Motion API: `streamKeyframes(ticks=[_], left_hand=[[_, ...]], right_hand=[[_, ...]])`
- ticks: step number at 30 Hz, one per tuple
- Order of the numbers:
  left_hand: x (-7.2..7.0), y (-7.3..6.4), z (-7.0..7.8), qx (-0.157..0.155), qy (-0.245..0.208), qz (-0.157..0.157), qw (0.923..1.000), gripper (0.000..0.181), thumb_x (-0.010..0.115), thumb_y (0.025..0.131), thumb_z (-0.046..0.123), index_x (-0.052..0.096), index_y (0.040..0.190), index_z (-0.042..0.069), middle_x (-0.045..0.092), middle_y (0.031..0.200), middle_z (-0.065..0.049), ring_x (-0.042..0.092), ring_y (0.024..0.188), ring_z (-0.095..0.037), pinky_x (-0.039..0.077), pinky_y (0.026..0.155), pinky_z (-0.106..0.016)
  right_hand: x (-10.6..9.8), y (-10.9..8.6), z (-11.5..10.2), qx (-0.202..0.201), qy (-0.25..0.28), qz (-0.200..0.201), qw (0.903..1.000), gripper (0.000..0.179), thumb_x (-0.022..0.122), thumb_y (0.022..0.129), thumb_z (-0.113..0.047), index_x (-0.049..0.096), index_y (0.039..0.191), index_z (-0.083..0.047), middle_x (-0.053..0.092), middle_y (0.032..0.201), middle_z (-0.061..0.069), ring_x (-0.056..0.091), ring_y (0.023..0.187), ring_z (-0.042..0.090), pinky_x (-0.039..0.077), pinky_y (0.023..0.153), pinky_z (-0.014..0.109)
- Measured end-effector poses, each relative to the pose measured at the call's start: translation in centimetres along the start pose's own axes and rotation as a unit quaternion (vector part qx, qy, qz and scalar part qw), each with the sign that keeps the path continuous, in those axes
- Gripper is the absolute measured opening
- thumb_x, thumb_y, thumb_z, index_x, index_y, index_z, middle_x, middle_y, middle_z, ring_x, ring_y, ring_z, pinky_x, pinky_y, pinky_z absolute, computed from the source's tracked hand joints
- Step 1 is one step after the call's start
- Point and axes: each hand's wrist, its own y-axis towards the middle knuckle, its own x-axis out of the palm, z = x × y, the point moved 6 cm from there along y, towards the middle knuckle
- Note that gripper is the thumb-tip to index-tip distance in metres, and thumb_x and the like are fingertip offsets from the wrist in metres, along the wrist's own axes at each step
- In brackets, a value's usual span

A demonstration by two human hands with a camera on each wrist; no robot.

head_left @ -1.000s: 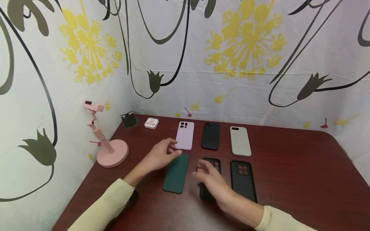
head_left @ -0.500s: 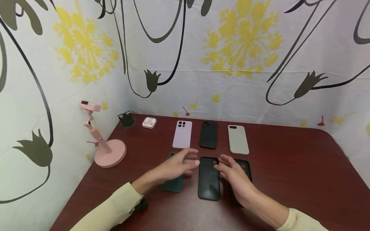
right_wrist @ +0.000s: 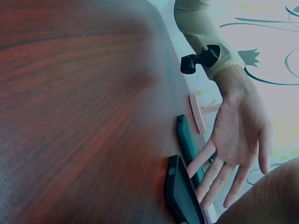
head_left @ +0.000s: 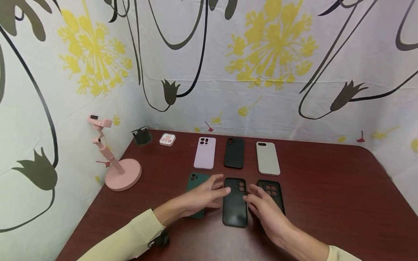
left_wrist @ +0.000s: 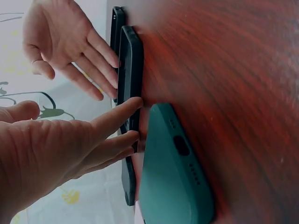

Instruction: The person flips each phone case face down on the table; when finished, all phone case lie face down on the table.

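Observation:
A black phone case lies hollow side up in the front row, with a hand on each side of it. My left hand has its fingers extended, and its fingertips are right at the case's left edge. My right hand is by the right edge, fingers loosely bent with nothing held. Under the left hand, partly hidden, is a green phone case, back side up. The right hand partly covers another black phone case, which has a four-hole camera cutout.
Behind stand in a row a lilac phone case, a dark phone case and a pale grey phone case. At left are a pink stand, a small dark stand and boxed earphones. Patterned cloth hangs beyond the table.
My left hand has moved from the green case's top rightward and nearer, to the middle black case. The right hand has shifted right, off that case to its right edge.

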Motion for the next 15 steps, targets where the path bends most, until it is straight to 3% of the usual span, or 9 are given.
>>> streamKeyframes(ticks=[5, 10, 15], left_hand=[[0.24, 0.03, 0.01, -0.001, -0.04, -0.014, 0.9991, 0.077, 0.057, 0.11, 0.04, 0.017, 0.168, 0.011, 0.02, 0.175, -0.018, 0.033, 0.159, -0.04, 0.053, 0.115, -0.058], [-0.09, 0.18, 0.0, 0.001, -0.075, 0.001, 0.9972, 0.075, 0.059, 0.109, 0.041, 0.025, 0.165, 0.007, 0.028, 0.172, -0.019, 0.032, 0.16, -0.04, 0.051, 0.118, -0.058], [-0.32, 0.12, 0.01, 0.005, -0.08, 0.008, 0.9967, 0.071, 0.06, 0.108, 0.041, 0.03, 0.162, 0.004, 0.031, 0.17, -0.02, 0.034, 0.158, -0.041, 0.05, 0.119, -0.056]], right_hand=[[0.19, -0.13, 0.48, 0.002, 0.006, 0.0, 1.0, 0.078, 0.052, 0.107, -0.025, 0.008, 0.168, 0.0, 0.006, 0.175, 0.027, 0.019, 0.162, 0.047, 0.021, 0.135, 0.06], [0.41, -0.15, 0.72, -0.003, -0.005, 0.007, 1.0, 0.078, 0.053, 0.106, -0.025, 0.012, 0.168, -0.001, 0.008, 0.175, 0.027, 0.021, 0.161, 0.047, 0.024, 0.134, 0.06], [0.61, -0.13, 0.82, -0.004, -0.008, 0.01, 0.9999, 0.078, 0.054, 0.105, -0.024, 0.013, 0.167, 0.0, 0.009, 0.175, 0.028, 0.018, 0.162, 0.046, 0.025, 0.134, 0.06]])
